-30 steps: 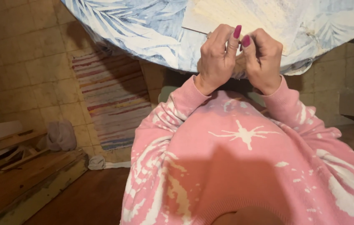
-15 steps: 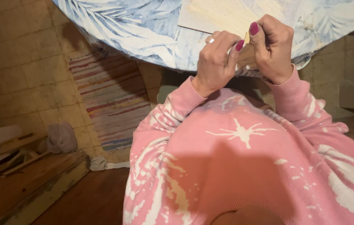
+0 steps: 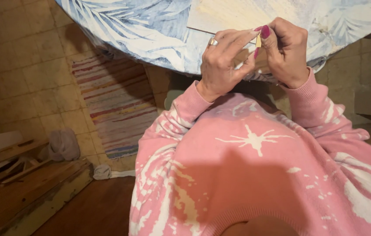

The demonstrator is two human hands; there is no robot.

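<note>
Tiled floor, striped rug (image 3: 111,109) beside a table under blue leaf-print cloth (image 3: 150,30). At its edge, left hand (image 3: 222,61) and right hand (image 3: 286,50) meet, fingertips pinched together on a small pale piece (image 3: 258,41), held just above the cloth. Pale board (image 3: 229,15) lies behind.

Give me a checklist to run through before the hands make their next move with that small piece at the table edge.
1. Both hands on the piece: ok. Left hand and right hand meet at the small pale piece.
2. Piece pinched between fingers: ok, only a sliver shows.
3. What the piece is: cannot tell, mostly hidden.
4. Work held over the table: ok, at its cloth-covered edge.
5. Pale board lying flat behind the hands: ok.
6. Ring seated on left hand: ok.
</note>
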